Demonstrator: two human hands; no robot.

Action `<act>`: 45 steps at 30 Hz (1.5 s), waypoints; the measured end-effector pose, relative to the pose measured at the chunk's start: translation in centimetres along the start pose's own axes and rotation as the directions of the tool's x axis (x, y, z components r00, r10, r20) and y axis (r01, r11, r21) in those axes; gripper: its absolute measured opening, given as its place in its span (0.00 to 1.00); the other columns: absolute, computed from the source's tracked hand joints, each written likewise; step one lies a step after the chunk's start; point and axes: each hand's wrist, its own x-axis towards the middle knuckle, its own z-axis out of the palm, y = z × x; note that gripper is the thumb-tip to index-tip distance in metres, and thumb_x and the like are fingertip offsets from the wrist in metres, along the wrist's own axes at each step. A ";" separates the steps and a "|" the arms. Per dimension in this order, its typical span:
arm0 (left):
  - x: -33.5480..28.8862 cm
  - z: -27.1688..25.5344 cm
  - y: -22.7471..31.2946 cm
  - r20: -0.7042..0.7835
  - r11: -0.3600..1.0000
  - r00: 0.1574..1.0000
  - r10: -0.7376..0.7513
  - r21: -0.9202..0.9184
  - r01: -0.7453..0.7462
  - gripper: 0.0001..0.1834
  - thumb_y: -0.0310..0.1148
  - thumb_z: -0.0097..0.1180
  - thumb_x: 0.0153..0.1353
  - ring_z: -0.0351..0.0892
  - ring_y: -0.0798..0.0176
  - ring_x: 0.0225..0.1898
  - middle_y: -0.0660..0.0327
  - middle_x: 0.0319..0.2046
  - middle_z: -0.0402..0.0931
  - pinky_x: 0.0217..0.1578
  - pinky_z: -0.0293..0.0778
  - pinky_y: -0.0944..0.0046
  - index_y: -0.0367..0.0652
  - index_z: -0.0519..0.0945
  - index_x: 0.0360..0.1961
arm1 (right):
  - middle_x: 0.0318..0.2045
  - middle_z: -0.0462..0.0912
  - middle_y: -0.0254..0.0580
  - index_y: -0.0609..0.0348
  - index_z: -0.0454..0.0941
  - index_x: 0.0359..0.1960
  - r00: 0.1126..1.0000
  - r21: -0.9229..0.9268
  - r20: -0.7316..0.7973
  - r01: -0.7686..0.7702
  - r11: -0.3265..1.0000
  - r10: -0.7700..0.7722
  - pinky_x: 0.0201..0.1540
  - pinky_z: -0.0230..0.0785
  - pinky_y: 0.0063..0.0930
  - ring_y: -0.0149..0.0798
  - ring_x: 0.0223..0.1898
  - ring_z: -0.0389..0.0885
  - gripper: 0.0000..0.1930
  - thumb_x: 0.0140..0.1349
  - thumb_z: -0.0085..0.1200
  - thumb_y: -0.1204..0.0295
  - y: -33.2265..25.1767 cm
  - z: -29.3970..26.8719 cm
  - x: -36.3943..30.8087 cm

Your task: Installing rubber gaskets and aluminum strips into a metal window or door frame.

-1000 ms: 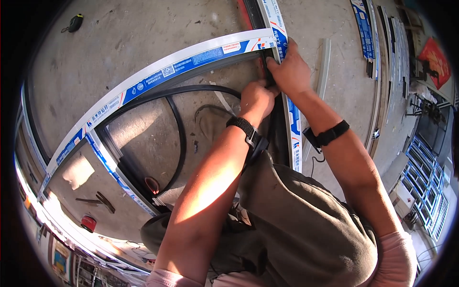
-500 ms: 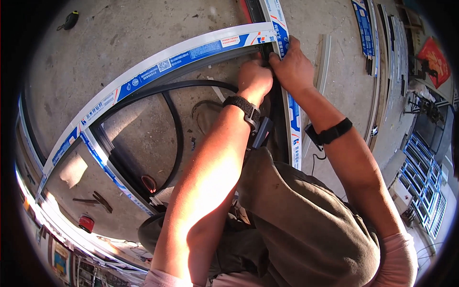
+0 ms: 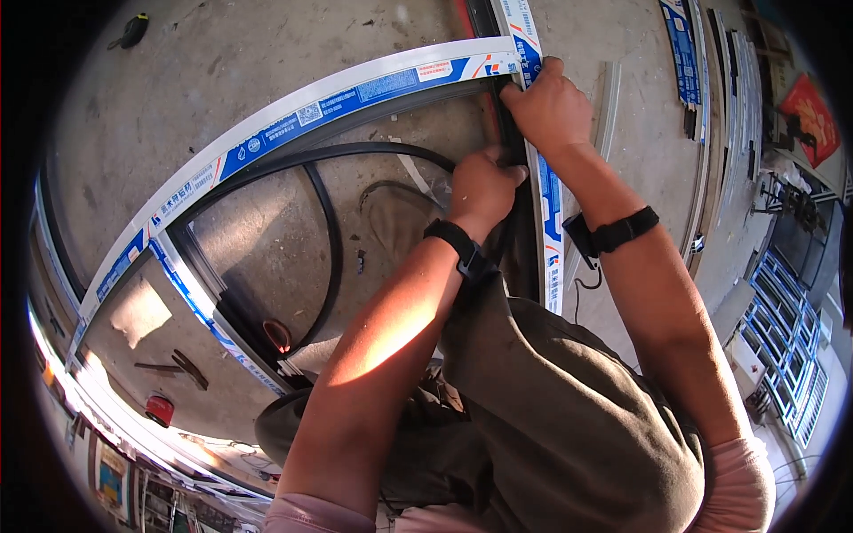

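A window or door frame lies on the floor, its bars wrapped in blue and white film. My left hand [image 3: 486,188] is closed at the inner edge of the right-hand upright bar [image 3: 550,240], where a black rubber strip [image 3: 330,240] loops in from the left and runs into it. Its fingertips are partly hidden. Near the corner with the curved-looking top bar [image 3: 355,96], my right hand [image 3: 553,105] grips the upright, its thumb against the dark inner channel.
Inside the frame, a crossbar [image 3: 200,306] parts off the lower left, near orange-handled scissors [image 3: 277,336]. Pliers [image 3: 182,368] and a red can [image 3: 160,409] lie farther left. A tape measure [image 3: 131,32] is at upper left. Long profiles [image 3: 689,71] lie on the right.
My left hand has slid toward me along the inside of the upright, away from the corner. My right hand has shifted slightly and stays at the corner.
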 end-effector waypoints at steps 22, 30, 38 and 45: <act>1.8 0.8 -1.0 -0.086 0.996 0.992 -0.091 -0.021 0.089 0.10 0.24 0.60 0.56 0.83 0.62 0.36 0.51 0.33 0.85 0.39 0.75 0.63 0.32 0.84 0.39 | 0.48 0.78 0.67 0.71 0.51 0.64 0.980 0.077 0.142 0.128 0.989 -0.138 0.45 0.76 0.49 0.62 0.43 0.83 0.43 0.52 0.61 0.63 2.8 1.1 -4.5; -1.3 1.0 -2.9 0.129 0.981 0.980 -0.153 0.137 0.135 0.16 0.24 0.62 0.56 0.84 0.58 0.41 0.52 0.40 0.84 0.41 0.79 0.62 0.32 0.81 0.47 | 0.50 0.74 0.71 0.70 0.43 0.67 0.963 0.079 0.129 0.227 0.971 -0.235 0.44 0.78 0.49 0.64 0.43 0.82 0.47 0.52 0.59 0.65 4.4 1.5 -6.1; -0.5 1.3 -3.0 0.196 0.950 0.936 -0.294 -0.046 0.308 0.11 0.22 0.62 0.55 0.83 0.59 0.31 0.51 0.34 0.83 0.32 0.79 0.62 0.30 0.81 0.40 | 0.38 0.82 0.66 0.71 0.56 0.61 0.984 0.098 0.069 0.155 0.983 -0.162 0.42 0.78 0.47 0.61 0.38 0.84 0.39 0.52 0.59 0.62 2.5 0.9 -4.3; -1.6 -0.4 -0.5 0.224 0.936 0.973 -0.062 0.351 -0.021 0.12 0.28 0.59 0.59 0.83 0.50 0.39 0.52 0.40 0.82 0.43 0.79 0.56 0.33 0.81 0.43 | 0.33 0.84 0.60 0.68 0.66 0.50 0.986 0.065 -0.079 0.150 0.987 -0.144 0.44 0.77 0.48 0.60 0.37 0.84 0.31 0.52 0.59 0.57 0.8 0.6 1.7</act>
